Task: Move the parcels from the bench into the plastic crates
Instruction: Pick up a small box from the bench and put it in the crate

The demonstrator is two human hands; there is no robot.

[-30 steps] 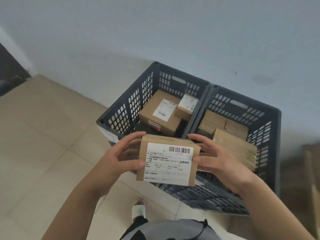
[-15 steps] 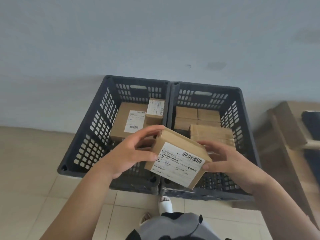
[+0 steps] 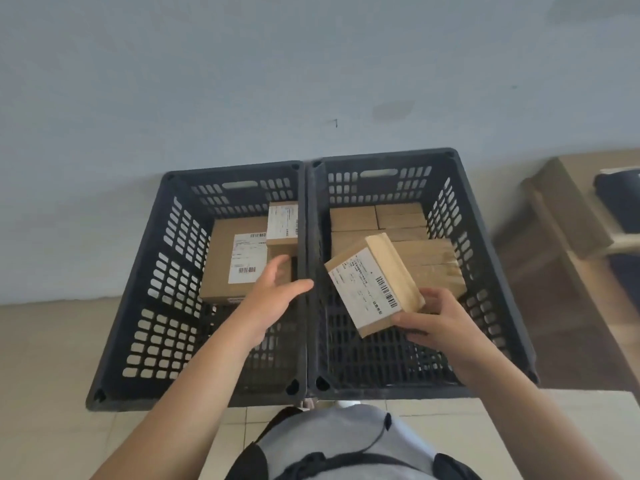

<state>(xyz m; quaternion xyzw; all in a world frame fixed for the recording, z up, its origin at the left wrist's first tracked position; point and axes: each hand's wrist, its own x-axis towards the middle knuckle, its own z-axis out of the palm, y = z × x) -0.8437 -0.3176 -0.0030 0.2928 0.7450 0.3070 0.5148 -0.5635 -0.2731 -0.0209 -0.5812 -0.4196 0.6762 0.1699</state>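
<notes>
Two dark plastic crates stand side by side against the wall. The left crate [image 3: 145,271] holds a large labelled parcel [image 3: 228,258] and a smaller labelled one [image 3: 283,221] leaning at its back right. The right crate [image 3: 485,271] holds several plain brown parcels [image 3: 408,223] stacked at the back. My right hand [image 3: 438,318] grips the near corner of a small labelled cardboard parcel [image 3: 372,282], tilted over the right crate. My left hand [image 3: 273,294] hovers with relaxed fingers over the left crate, holding nothing.
A wooden bench [image 3: 561,216] with a dark object [image 3: 620,195] on it stands to the right of the crates. Beige floor tiles [image 3: 45,358] spread to the left and in front. A pale wall [image 3: 311,64] rises right behind the crates.
My left hand has let go of the parcel and drifted left over the left crate. My right hand alone now carries the parcel, tilted, further over the right crate.
</notes>
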